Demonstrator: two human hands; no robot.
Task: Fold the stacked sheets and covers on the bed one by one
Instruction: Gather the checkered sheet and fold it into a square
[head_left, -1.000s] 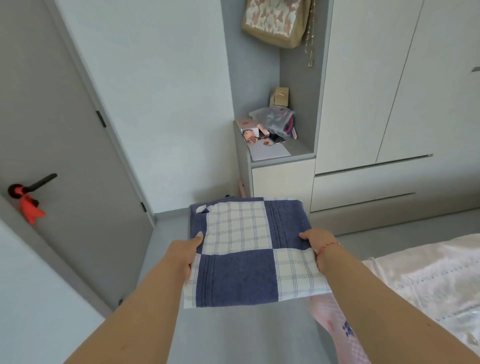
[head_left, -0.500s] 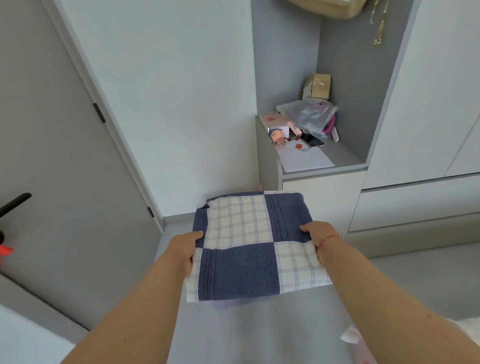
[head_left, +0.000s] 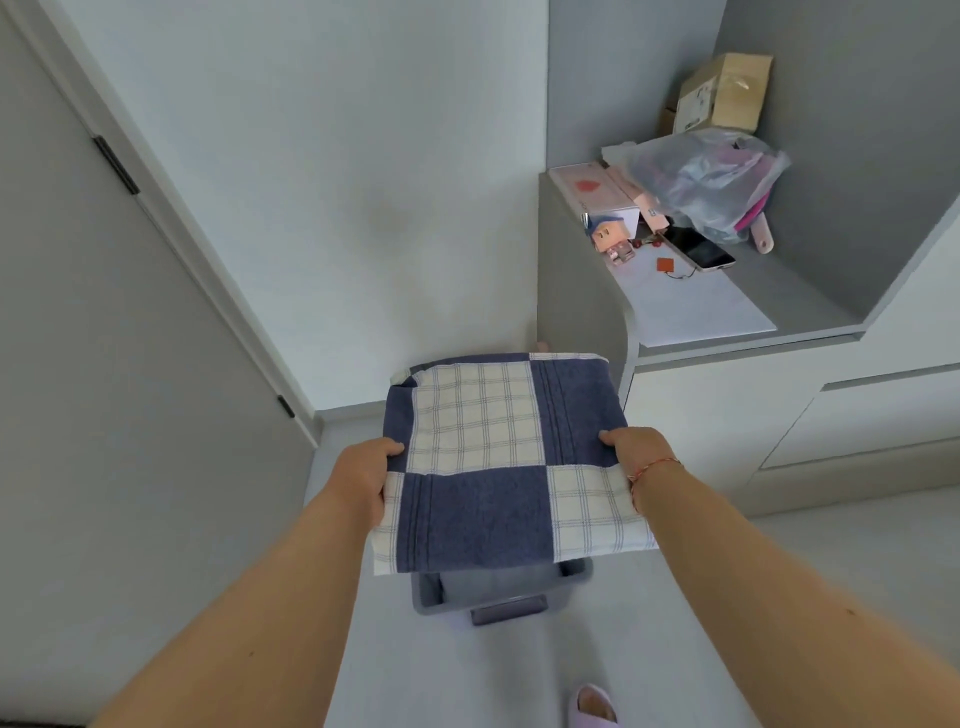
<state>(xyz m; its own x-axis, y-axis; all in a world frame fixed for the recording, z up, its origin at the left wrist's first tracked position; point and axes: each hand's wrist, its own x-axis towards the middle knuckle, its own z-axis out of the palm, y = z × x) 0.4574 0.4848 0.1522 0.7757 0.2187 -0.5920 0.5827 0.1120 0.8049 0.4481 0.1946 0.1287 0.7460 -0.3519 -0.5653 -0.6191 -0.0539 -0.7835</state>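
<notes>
We now hold the folded blue-and-white checked cloth cover (head_left: 504, 462) over a newly visible grey plastic bin (head_left: 498, 587), left hand (head_left: 366, 475) and right hand (head_left: 636, 452) gripping its edges; this piece looks folded and ready to stow.

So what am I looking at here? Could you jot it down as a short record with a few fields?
Held item: folded checked cover, blue and white squares, carried flat
Left hand: grips the cover's left edge
Right hand: grips the right edge; thin red bracelet on the wrist
Below the cover: grey bin on the floor, mostly hidden
Right side: shelf with a plastic bag, phone, cardboard box
Bottom edge: a slipper
</notes>
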